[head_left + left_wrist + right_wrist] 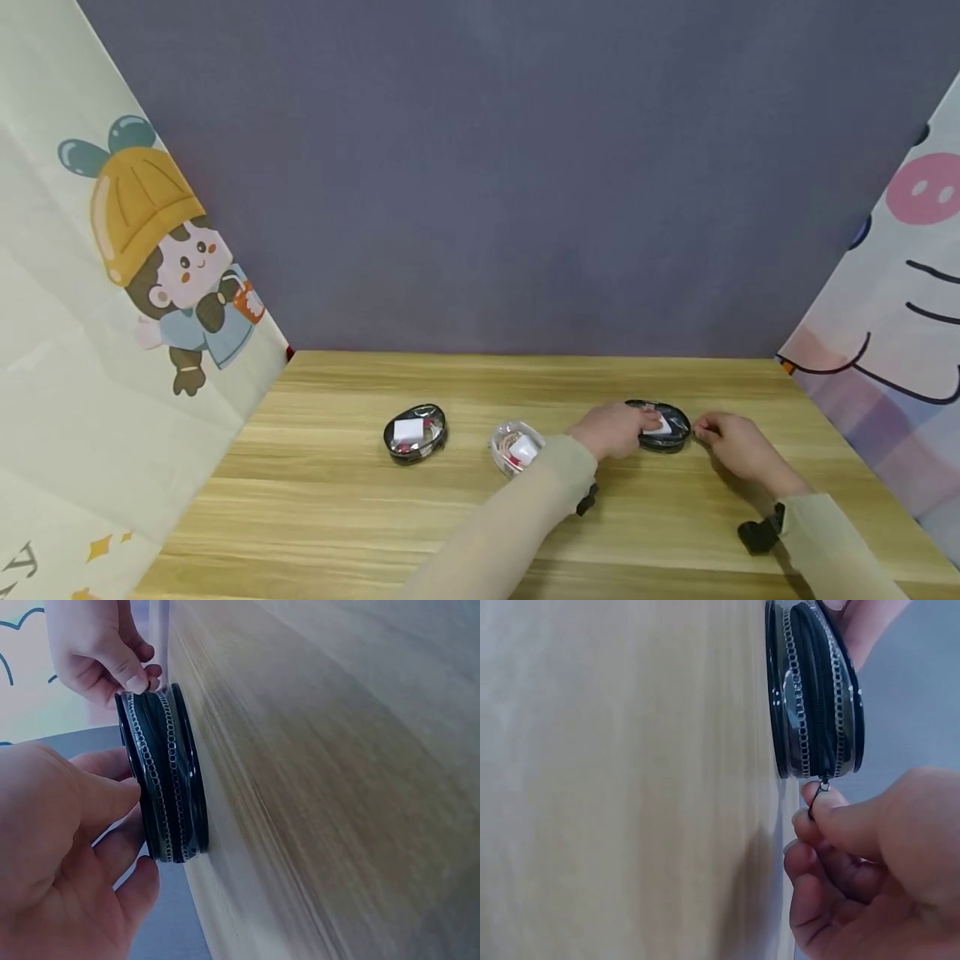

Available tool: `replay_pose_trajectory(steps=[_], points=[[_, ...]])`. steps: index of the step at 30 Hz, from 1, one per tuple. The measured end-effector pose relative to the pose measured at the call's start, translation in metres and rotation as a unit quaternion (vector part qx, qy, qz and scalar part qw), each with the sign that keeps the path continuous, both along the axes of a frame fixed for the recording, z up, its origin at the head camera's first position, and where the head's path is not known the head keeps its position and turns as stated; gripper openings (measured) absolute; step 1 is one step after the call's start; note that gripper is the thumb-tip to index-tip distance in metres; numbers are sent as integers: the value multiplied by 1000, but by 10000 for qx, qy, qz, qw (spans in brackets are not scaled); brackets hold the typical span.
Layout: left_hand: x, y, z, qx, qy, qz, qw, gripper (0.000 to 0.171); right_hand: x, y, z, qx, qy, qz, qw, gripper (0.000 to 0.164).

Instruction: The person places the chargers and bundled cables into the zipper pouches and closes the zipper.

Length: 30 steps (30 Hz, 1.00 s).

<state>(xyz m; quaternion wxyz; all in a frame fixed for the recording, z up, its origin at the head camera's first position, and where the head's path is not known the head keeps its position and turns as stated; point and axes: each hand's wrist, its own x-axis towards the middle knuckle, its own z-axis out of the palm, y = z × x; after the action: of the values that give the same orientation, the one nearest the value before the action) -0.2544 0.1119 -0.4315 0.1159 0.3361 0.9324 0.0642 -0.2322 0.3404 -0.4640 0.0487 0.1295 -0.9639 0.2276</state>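
In the head view, a small oval black-rimmed zippered pouch (667, 440) with a clear top and a white piece inside lies at the right of the table. My left hand (613, 429) holds it from the left, fingers over its top. The left wrist view has the thumb and fingers (112, 799) of that hand on the pouch's upper rim and side. At the pouch's right end, my right hand (738, 446) pinches the zipper pull (819, 796) between thumb and forefinger. The zipper (815, 682) runs along the side between two chain-patterned bands.
A white-rimmed clear pouch (504, 435) with a cord and white piece inside lies left of my left hand, partly behind the sleeve. Another black-rimmed pouch (415, 454) lies farther left on the wooden table (315, 500). A grey panel (525, 208) stands at the back.
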Motion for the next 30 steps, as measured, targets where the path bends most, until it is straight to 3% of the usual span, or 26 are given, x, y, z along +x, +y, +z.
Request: replay_pose_trajectory(steps=[17, 30], points=[[4, 1, 2, -82, 89, 83, 9999, 63, 18, -13, 7, 440, 178, 168, 9987, 16], [4, 4, -2, -228, 350, 118, 9991, 64, 30, -31, 13, 606, -247, 198, 9977, 20]])
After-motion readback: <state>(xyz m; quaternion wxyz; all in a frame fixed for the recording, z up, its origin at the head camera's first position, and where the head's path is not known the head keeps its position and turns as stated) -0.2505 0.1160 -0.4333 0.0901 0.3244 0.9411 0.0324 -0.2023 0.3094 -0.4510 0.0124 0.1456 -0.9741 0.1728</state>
